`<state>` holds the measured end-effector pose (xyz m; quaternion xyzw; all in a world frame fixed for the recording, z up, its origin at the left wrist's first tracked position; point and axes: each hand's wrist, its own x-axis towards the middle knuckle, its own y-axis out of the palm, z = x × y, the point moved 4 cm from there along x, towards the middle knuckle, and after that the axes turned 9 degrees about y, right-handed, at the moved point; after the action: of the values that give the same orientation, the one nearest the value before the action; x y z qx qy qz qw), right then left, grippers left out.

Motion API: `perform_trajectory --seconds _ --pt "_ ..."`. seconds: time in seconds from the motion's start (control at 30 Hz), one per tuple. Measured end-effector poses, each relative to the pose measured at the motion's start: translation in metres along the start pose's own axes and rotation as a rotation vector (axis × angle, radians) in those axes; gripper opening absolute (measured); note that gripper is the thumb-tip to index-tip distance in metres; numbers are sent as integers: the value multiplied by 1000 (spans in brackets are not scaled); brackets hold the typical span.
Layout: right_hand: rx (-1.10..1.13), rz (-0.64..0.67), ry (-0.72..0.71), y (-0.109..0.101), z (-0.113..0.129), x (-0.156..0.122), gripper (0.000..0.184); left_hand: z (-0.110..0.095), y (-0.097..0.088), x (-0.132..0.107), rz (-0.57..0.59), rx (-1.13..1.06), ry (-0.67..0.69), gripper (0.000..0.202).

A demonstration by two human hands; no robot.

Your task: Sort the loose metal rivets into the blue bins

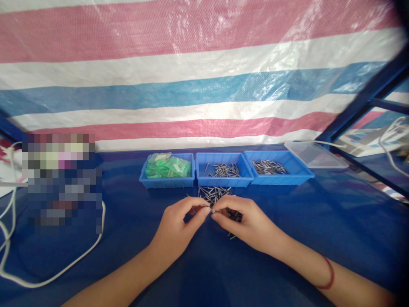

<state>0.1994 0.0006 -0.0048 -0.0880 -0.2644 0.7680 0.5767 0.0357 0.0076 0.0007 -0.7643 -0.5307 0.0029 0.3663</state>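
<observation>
My left hand (181, 219) and my right hand (246, 217) meet fingertip to fingertip above the blue table. Each is closed in a pinch on a small shiny metal piece (212, 210), mostly covered by the fingers, so its exact kind does not show. Just beyond the hands lies a loose pile of thin metal pins (214, 194), like nails or rivet pins. Some small dark pieces (234, 215) show on the table through the gap in my right hand.
Behind the pile stand three blue bins: the left bin (169, 183) with green packets (172, 167), the middle bin (223, 182) and right bin (277, 179) with metal pins. A clear lid (316, 155) lies at right. A white cable (79, 260) curves at left.
</observation>
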Motion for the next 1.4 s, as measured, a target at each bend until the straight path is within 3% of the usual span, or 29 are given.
perform_trajectory --seconds 0.37,0.5,0.67,0.8,0.9,1.03,1.2,1.4 --pt "-15 -102 -55 -14 4 0 12 -3 0 2 63 96 91 10" --pt "-215 -364 -22 -60 -4 4 14 2 -4 3 61 223 95 15" --pt "-655 -733 286 -140 -45 0 18 15 -8 4 113 455 96 24" --pt "-852 -663 460 -162 -73 0 24 23 -4 3 200 572 95 29" --pt "-901 -679 447 -156 -72 1 27 25 -2 3 240 598 97 25" --pt "-820 -682 237 -129 -48 5 23 24 -3 5 268 593 103 20" --pt "-693 -472 -31 -89 -20 8 20 24 -2 6 291 522 85 16" --pt "-605 -276 -177 -56 -9 9 16 26 -7 7 244 403 25 21"
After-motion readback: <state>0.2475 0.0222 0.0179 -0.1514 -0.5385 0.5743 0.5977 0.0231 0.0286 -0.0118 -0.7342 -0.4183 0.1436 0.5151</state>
